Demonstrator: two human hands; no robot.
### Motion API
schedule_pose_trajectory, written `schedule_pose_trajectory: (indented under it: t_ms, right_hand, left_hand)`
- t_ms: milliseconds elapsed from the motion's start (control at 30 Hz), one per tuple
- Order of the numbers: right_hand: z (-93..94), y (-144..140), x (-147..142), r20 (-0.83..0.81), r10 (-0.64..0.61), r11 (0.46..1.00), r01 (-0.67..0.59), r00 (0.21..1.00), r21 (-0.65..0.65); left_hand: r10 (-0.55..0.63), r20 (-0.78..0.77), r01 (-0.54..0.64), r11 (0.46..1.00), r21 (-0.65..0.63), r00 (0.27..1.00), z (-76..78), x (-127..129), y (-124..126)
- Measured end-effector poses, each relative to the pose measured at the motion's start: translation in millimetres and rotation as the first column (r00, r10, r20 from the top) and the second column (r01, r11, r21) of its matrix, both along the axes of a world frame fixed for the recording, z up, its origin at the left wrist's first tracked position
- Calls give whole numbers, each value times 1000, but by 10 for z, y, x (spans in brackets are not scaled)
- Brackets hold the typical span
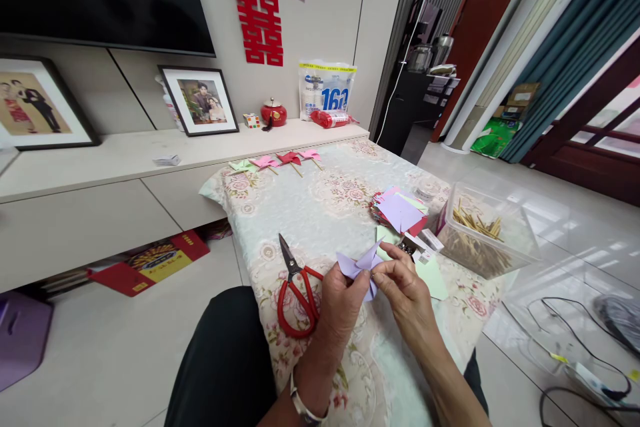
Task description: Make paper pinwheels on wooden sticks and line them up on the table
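While we lean over the surface (320, 213), draped in a glossy cloth printed with pale pink roses, both our hands meet on a lilac paper pinwheel (361, 265) held just above the near edge. Our left hand (343, 303) has its grip closed on the pinwheel's lower left part, thumb and fingers pinching the thin folded sheet; our right hand (404, 287) has its fingertips pinched tight on the middle, where the pointed vanes come together. The paper looks matte and crisp, its folds making sharp triangular tips. Just left of the left hand lie scissors (297, 290) with looped red plastic handles and dark, tapering metal blades, flat on the cloth. Beyond the right hand sits a loose stack of coloured paper squares (400, 210), lilac on top, with pink and green edges showing, and a small white box (423, 245) close beside it. A pale green paper sheet (433, 277) lies flat by the right wrist. Farther right, a clear plastic tub (487, 233) holds thin wooden sticks (475, 223). At the far end of the surface, four finished pinwheels on sticks (277, 162) lie in a row: green, pink, red, pink.
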State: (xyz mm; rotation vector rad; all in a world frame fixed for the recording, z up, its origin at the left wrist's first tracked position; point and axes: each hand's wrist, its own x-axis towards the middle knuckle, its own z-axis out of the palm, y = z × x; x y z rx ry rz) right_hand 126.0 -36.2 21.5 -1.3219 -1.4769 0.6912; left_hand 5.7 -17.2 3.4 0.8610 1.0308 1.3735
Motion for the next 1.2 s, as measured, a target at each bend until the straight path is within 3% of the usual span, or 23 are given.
schedule_pose_trajectory:
  t_ms: [300,567,900,1200]
  right_hand:
    - [43,-18,-15,4,-11,1000,11,1000,-8]
    - [59,-7,-19,0,-18,1000,18,1000,-5]
    - [56,-15,-27,-18,-24,1000,24,1000,-7]
    - [73,2,10,-36,0,999,-2,999,-45]
  left_hand:
    - [21,-51,-21,1000,-1,998,32,1,-9]
    - [22,-98,-18,999,39,995,-73,1,5]
    - [8,-71,-5,999,44,997,-62,20,-2]
    - [-9,-145,13,1000,28,989,-132,9,11]
